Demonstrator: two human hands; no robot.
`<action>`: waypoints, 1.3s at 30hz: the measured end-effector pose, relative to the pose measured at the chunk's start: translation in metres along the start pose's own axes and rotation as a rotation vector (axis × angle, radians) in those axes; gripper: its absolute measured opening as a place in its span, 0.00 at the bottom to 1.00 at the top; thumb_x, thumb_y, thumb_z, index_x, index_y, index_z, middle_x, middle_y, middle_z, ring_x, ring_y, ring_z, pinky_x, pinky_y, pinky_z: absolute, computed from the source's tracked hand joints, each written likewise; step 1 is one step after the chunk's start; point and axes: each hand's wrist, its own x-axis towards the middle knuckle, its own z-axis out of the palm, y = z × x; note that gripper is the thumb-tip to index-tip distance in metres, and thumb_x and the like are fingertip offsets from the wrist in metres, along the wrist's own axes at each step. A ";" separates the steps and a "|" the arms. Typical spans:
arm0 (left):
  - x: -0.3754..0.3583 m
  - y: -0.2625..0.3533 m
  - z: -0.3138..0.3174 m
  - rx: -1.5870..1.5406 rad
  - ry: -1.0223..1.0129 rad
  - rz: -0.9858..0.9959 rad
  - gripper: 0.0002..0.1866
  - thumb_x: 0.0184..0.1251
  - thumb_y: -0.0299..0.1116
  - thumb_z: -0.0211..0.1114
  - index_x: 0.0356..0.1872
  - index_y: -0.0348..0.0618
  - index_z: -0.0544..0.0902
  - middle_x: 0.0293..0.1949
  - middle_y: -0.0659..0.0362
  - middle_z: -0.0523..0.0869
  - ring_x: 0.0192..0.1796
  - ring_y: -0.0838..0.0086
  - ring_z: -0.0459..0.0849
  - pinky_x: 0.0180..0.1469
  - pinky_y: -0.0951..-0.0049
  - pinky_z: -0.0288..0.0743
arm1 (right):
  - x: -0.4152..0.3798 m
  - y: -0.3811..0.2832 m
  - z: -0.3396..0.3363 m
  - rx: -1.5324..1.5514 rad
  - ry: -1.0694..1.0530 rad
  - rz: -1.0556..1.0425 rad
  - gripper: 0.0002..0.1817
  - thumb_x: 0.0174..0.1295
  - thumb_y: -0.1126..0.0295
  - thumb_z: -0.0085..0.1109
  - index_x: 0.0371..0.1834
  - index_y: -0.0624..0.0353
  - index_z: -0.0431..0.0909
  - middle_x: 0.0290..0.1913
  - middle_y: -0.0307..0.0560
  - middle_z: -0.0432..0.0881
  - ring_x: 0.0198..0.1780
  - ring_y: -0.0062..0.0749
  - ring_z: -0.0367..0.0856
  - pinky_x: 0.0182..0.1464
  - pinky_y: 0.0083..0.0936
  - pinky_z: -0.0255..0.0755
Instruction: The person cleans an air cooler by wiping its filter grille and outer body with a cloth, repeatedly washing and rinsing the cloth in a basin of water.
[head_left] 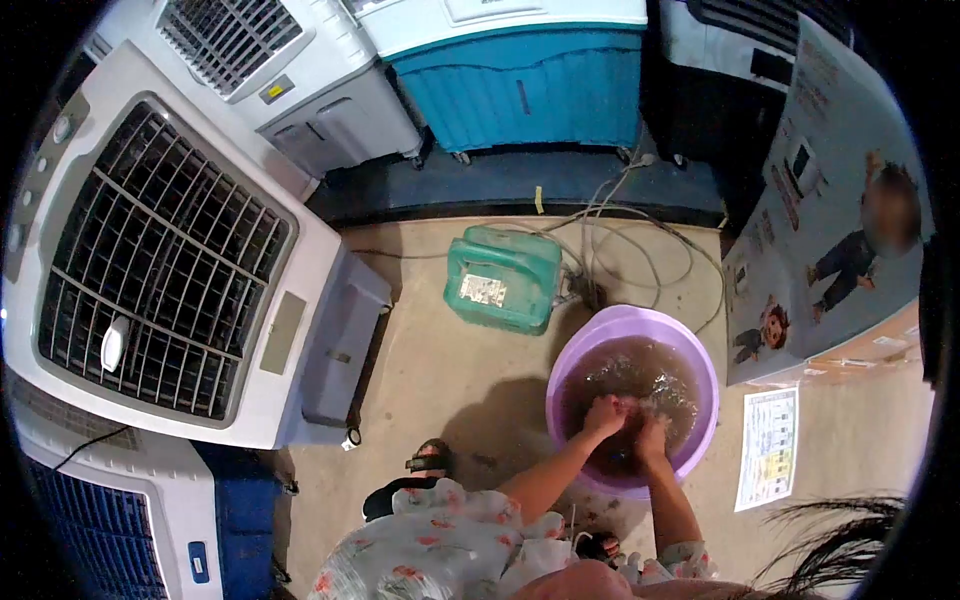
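Observation:
A purple basin of murky brown water stands on the floor in front of me. Both hands are inside it, close together at the water's surface. My left hand is closed, its fingers curled toward the middle of the basin. Beside it, my right hand is also closed, fingertips dipping into the water. Something dark and reddish shows between them, mostly under the water; its kind cannot be made out. Ripples and splashes glint just beyond the fingers.
A green plastic jerrycan lies behind the basin, near loose cables. A large air cooler stands at left, a teal one on the platform behind. At right are a printed carton and a paper sheet.

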 end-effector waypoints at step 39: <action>0.008 -0.012 -0.029 -0.924 -0.225 -0.235 0.26 0.61 0.51 0.56 0.55 0.45 0.71 0.48 0.58 0.77 0.50 0.70 0.75 0.53 0.72 0.67 | -0.042 -0.113 -0.058 -0.362 -0.046 -0.343 0.19 0.55 0.74 0.51 0.52 0.62 0.68 0.39 0.61 0.78 0.43 0.49 0.78 0.48 0.35 0.71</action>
